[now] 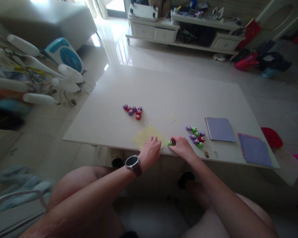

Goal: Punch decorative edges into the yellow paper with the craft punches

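Observation:
A square of yellow paper [144, 135] lies turned like a diamond at the table's near edge, with small marks punched along its borders. My left hand [152, 148] rests on it, fingers lying on the sheet and holding nothing. At the paper's right corner my right hand [180, 146] pinches a small green craft punch [170, 143] with an eye-like dot on it. More punches, purple, green and red, stand in a cluster [196, 135] right of that hand. Another cluster of purple and red punches [133, 111] sits farther left, beyond the paper.
Tiny yellow paper bits [173, 117] are scattered mid-table. To the right are a stack of purple paper [220, 129] and a second purple sheet pile [255, 149] with punched edges. A small brown item [207, 154] and a clear one [216, 154] lie near the front edge.

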`<state>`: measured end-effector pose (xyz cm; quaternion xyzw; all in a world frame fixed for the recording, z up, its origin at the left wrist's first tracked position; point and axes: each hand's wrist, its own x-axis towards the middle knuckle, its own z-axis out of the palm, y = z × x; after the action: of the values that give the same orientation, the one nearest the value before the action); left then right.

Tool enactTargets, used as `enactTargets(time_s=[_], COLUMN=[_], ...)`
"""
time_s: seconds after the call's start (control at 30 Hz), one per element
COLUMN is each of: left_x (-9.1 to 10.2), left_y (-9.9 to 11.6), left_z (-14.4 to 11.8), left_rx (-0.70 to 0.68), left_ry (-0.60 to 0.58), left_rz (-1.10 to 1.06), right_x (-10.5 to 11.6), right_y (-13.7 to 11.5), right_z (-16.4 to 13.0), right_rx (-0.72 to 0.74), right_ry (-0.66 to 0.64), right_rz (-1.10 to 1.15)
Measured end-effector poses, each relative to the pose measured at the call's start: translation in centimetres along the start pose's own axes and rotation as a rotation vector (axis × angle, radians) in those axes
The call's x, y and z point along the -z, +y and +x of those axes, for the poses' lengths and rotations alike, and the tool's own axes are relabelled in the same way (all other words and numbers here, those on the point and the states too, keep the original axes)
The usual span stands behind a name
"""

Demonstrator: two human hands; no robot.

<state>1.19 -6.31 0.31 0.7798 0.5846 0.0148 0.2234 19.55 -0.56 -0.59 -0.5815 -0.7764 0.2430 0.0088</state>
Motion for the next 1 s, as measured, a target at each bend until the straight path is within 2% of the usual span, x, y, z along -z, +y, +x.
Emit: enactTargets(time_s=[1.0], left_x=[-0.12], left_y=[0.49], left_z=[0.16], left_rx=[0.0], left_ry=[-0.028], left_rz=[0.043], right_x=[0.1], right_y=[-0.51], right_z=[-0.09], right_rx=[-0.008], right_ry=[-0.015], right_rz=[0.02])
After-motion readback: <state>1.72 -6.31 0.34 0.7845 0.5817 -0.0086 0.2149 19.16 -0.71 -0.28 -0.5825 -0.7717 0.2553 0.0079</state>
